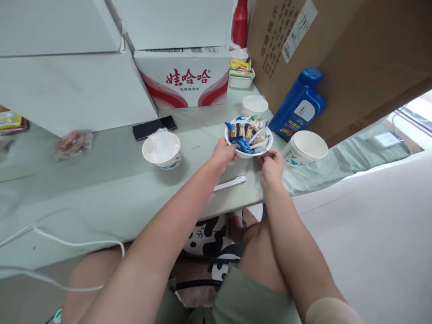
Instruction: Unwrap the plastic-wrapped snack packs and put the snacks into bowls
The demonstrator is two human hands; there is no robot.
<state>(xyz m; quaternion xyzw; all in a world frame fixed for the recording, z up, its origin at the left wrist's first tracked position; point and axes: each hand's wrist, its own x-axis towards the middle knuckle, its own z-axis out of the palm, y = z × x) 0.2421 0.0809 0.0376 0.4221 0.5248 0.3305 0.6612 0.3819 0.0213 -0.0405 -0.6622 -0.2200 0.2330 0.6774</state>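
Note:
A white bowl [249, 155] heaped with wrapped snacks [248, 134] is between my two hands at the right part of the table. My left hand [224, 152] grips its left rim, fingers closed. At the lower right side, my right hand [272, 165] pinches the rim with bent fingers. Some of the packets have blue wrappers, others are clear with biscuits showing. Just below the bowl lies a white plastic utensil [231, 183], its left end hidden behind my left forearm. Close to my right hand stands a stack of paper cups [305, 146].
A paper bowl with clear plastic [162, 148] and a black phone [154, 127] are on the left. Behind are another paper bowl [254, 106], a blue bottle [299, 105], a white carton [185, 83] and a large brown box [324, 58]. A white cable [79, 244] crosses the front left.

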